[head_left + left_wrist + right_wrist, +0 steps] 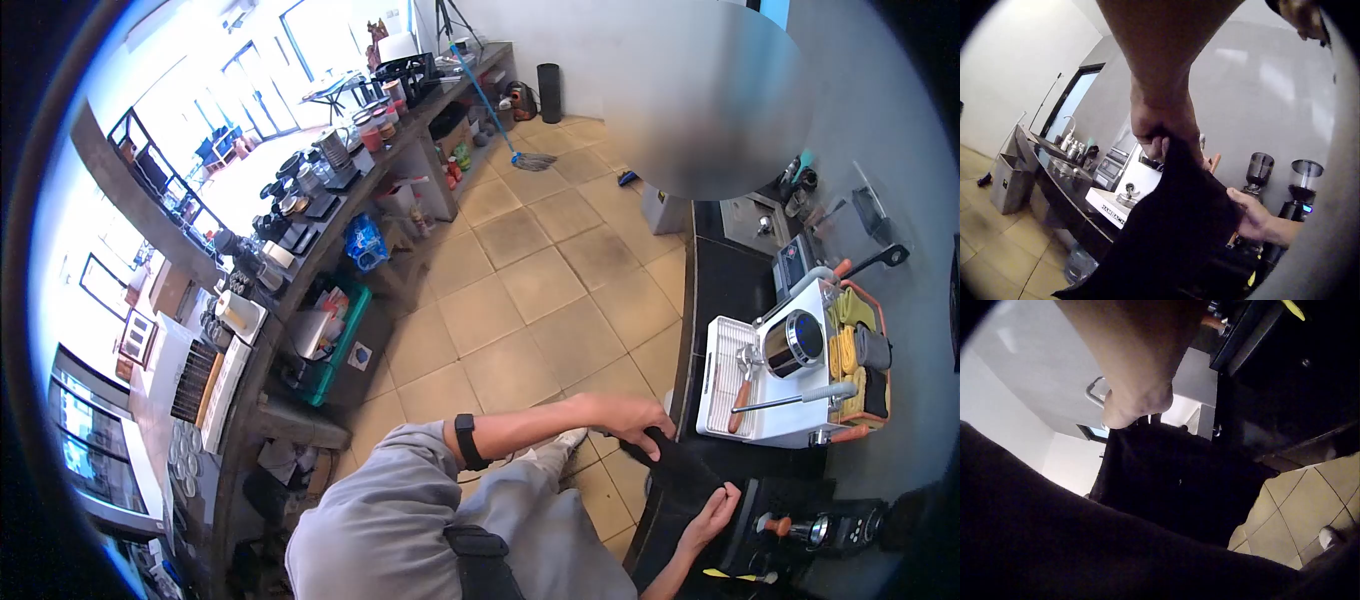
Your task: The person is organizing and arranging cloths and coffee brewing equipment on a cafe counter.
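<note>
A white espresso machine (772, 425) is standing on the black countertop (730, 270). At the counter's near edge, the left hand (632, 416) is gripping a black cloth (682, 472) in curled fingers; the right hand (712, 512) is pinching another part. They are apparently spreading it; folding it probably calls for bringing both grips together.

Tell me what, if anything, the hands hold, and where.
Both hands hold a black cloth by its edges; whether at corners cannot be told.
</note>
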Tool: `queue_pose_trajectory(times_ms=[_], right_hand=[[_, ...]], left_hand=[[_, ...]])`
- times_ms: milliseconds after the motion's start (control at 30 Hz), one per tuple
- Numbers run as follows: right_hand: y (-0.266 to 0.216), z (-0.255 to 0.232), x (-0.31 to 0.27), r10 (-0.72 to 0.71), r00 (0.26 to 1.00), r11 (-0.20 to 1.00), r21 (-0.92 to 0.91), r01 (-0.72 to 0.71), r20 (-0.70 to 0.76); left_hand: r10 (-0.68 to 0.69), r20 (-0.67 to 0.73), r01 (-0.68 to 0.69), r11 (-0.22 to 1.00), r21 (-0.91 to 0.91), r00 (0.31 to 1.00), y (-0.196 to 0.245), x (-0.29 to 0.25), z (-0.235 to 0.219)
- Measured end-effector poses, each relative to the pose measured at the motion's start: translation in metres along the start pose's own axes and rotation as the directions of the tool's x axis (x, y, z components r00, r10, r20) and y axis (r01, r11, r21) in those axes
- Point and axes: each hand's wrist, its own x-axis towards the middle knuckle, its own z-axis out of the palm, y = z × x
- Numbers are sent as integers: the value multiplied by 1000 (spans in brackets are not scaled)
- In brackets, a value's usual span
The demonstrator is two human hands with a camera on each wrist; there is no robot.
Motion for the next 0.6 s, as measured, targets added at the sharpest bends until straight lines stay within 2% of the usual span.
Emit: queue_pose_trajectory(times_ms=[100, 133, 167, 233, 267, 300, 333, 367, 400, 433, 467, 500, 567, 600], right_hand=[[3, -10, 1, -25, 998, 998, -57, 21, -65], [-3, -18, 0, -60, 995, 993, -110, 50, -84], [-6, -26, -3, -94, 990, 983, -165, 76, -103], [-16, -48, -13, -25, 988, 983, -182, -3, -152], [-18, -62, -21, -2, 985, 981, -190, -31, -172], [-13, -76, -28, 19, 980, 979, -195, -59, -198], [-2, -89, -37, -102, 967, 968, -248, 42, -234], [-14, -97, -47, -83, 957, 966, -257, 9, -279], [-28, -111, -55, 176, 950, 956, -186, -228, -258], [-39, -122, -67, 426, 876, 882, -111, -458, -225], [-27, -129, -80, 378, 894, 921, 3, -389, -242], [-32, -135, -92, 407, 862, 905, 8, -425, -301], [-50, -146, -99, 413, 881, 904, -9, -427, -231], [-56, -149, -105, 418, 863, 897, -22, -442, -285]], left_hand=[[-13, 48, 10, 998, 54, 999, -27, 6, 5], [116, 0, -116, 993, 30, 993, -23, 10, 3], [124, 20, -124, 992, 17, 992, -19, 15, 3], [192, -102, -201, 976, -84, 976, -6, 27, 4], [373, -167, -382, 924, -24, 913, -6, 39, 7], [389, -138, -398, 916, -42, 911, -6, 50, 12], [379, -97, -390, 908, -151, 920, -5, 62, 16], [372, -47, -371, 891, -262, 927, -1, 74, 21], [259, 58, -242, 948, -209, 964, 2, 82, 23], [288, 104, -258, 937, -234, 952, 6, 91, 26], [251, 107, -227, 955, -192, 962, 11, 102, 30], [214, 113, -196, 969, -154, 970, 15, 112, 35], [212, 164, -185, 969, -164, 964, 27, 130, 41], [235, 145, -213, 965, -156, 961, 30, 139, 45]])
